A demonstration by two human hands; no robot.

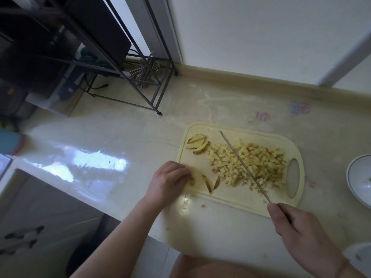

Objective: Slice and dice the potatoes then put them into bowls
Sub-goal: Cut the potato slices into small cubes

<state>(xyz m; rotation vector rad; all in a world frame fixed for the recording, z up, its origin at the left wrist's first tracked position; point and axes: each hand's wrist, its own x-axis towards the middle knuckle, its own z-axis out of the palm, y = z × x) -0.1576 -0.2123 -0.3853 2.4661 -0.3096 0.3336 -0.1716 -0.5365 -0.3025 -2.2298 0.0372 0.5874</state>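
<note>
Potato strips (210, 182) lie on the cutting board (239, 199) just right of the left hand (168, 181), which holds a piece with curled fingers, while the right hand (297, 225) grips the knife (244, 166) across the dice pile (251, 165).

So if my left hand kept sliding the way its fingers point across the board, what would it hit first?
Probably the two thin potato strips lying just beyond the left hand; past them sits the diced potato pile. Its fingertips already touch a small potato piece.
</note>
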